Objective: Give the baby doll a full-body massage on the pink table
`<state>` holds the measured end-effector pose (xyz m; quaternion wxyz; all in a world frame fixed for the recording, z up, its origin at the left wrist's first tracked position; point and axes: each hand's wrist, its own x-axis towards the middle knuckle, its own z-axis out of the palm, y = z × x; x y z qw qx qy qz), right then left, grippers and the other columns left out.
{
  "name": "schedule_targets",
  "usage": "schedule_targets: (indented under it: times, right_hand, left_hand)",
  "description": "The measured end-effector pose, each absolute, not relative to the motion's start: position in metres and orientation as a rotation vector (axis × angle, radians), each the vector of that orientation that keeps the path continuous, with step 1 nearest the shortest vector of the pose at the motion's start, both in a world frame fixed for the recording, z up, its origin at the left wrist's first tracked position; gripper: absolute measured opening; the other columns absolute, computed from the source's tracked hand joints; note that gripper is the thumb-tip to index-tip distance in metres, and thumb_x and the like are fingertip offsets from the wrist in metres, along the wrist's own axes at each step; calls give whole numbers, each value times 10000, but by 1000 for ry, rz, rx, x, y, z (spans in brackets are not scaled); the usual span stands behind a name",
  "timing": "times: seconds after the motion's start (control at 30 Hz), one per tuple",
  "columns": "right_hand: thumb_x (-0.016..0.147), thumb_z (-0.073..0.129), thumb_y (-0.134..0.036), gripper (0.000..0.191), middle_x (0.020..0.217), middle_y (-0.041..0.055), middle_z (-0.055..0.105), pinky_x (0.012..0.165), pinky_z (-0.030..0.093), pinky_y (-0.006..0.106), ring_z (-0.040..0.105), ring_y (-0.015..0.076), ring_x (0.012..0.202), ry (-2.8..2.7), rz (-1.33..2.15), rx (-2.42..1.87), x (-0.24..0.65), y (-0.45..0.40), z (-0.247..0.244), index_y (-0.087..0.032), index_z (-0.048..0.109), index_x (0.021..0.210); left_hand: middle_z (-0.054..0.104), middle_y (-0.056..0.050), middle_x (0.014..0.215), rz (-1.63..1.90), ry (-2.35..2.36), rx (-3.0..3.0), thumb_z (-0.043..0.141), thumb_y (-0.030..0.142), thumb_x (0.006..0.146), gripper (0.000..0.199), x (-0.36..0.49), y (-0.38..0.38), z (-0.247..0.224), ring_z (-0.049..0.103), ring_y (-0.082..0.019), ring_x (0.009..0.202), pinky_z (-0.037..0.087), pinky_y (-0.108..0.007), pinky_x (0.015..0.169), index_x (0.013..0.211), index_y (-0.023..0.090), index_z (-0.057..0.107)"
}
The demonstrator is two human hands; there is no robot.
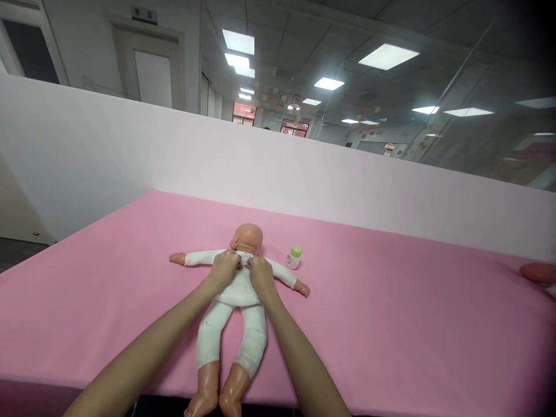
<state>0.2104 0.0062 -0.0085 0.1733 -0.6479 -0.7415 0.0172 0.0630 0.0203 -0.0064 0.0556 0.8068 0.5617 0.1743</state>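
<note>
A baby doll (247, 237) lies on its back with its bald head away from me, arms spread and bare plastic feet toward me. It wears a white long-sleeved suit (234, 296). My left hand (223, 269) and my right hand (262, 275) meet at the collar of the suit (245, 259), with the fingers of both pinched on the cloth. The fingertips are partly hidden. A small bottle with a green cap (294, 258) stands just beyond the doll's left arm.
The doll lies on a pink-covered table (369, 313), with a peach-coloured object (537, 272) at its right edge. A white partition (217, 156) runs along the far side, and an office with ceiling lights lies beyond it.
</note>
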Motion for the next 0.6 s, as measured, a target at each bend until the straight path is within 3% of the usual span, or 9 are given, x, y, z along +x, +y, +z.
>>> schedule_targets:
  times: [0.2, 0.33, 0.47, 0.6]
  right_hand:
    - [1004, 537, -150, 231, 1003, 69, 763, 783, 404, 272, 659, 205, 948, -2072, 60, -1707, 216, -14, 0, -187, 730, 883]
    - [989, 569, -175, 175, 1013, 59, 762, 828, 446, 276, 671, 216, 965, -2016, 182, -1574, 221, -34, 0, -202, 737, 951]
    - [969, 604, -173, 161, 1006, 72, 775, 796, 436, 274, 677, 223, 952, -2038, 213, -1650, 218, -36, -1, -200, 759, 941]
    - [970, 594, -172, 291, 806, 64, 761, 669, 373, 287, 650, 200, 755, -2140, 166, -1767, 210, -26, -2, -191, 730, 713]
  left_hand:
    - [714, -114, 950, 681, 1600, 2481, 526, 179, 976, 226, 52, 6, 3, 657, -269, 942, 452, -358, 822, 831, 181, 699]
    - [727, -93, 1056, 814, 1438, 2469, 532, 150, 942, 210, 43, -10, 9, 643, -260, 1027, 474, -347, 886, 872, 221, 716]
    - [726, -79, 904, 689, 1477, 2436, 589, 175, 923, 209, 43, -10, 1, 658, -250, 909, 480, -354, 808, 736, 203, 679]
    - [682, -61, 758, 651, 1562, 2420, 595, 224, 939, 251, 45, -1, -10, 655, -237, 783, 458, -357, 729, 700, 197, 665]
